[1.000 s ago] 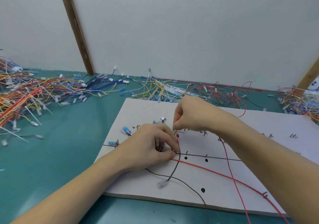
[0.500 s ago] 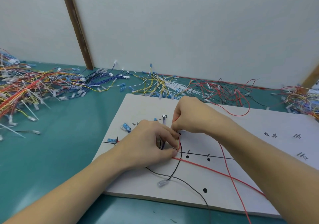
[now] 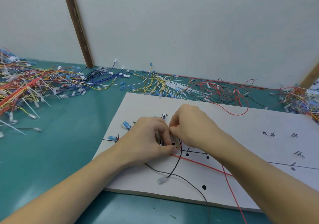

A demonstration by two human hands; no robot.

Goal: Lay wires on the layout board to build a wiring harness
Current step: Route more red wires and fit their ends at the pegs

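- Head view: the left hand (image 3: 148,142) and right hand (image 3: 191,125) meet at the middle of the layout board (image 3: 215,116), fingers curled and pinching a red wire (image 3: 198,163) at a junction on the board.
- The red wire trails toward 4 o'clock under the right forearm; I judge that a tug or a shifting arm could drag it off its line.
- A black wire (image 3: 176,167) crosses it, ending in a clear terminal (image 3: 162,180) at 6 o'clock; snagging looks likely.
- The board's near edge lies at 6 o'clock, with green table (image 3: 72,147) open at 8 o'clock.
- Loose wire piles (image 3: 31,87) crowd 10 through 2 o'clock.
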